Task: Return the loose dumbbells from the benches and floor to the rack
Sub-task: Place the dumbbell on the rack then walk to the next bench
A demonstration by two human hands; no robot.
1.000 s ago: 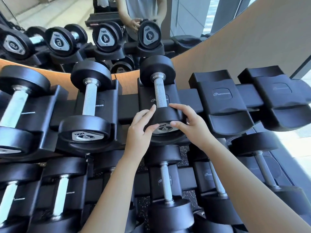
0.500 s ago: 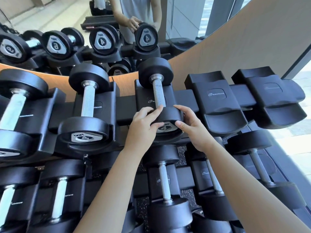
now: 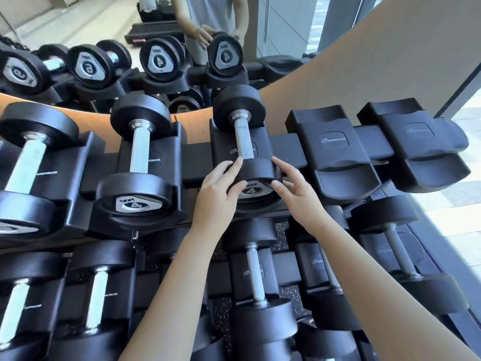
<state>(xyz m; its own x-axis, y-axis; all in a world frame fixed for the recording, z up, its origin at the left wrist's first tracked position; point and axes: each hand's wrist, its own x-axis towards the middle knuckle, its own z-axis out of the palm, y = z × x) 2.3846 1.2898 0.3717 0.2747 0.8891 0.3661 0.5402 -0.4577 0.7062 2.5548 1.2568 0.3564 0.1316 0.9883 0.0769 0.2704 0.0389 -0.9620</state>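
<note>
**A:** Starting closest in, what has changed in the last second?

**B:** Very little. Nearest, a lower-tier dumbbell (image 3: pixel 256 277) lies in its slot, as before. Just above it, the left hand (image 3: pixel 217 188) and right hand (image 3: pixel 296 194) are still on the near head (image 3: pixel 257 170) of the dumbbell (image 3: pixel 243 142) marked 4.

**A:** Gripping it, or only touching?

**B:** Gripping, but lightly. The left fingers (image 3: pixel 235 165) curl over the rim with the thumb on the face plate. The right hand pinches the other side between thumb and forefinger. The plate shows more of its number than it did a second ago, so I judge they are turning the head to square the label.

**A:** So where does the dumbbell sit?

**B:** It is already in its cradle (image 3: pixel 263 142) on the rack (image 3: pixel 195 162), with the far head up against the back. It has not shifted along the tier.

**A:** What does that mean for the job?

**B:** This one looks returned, and letting go is all that is left. Further right, two empty cradles (image 3: pixel 335 152) wait for more. Beyond them, the mirror (image 3: pixel 273 29) repeats the same hold.
</note>
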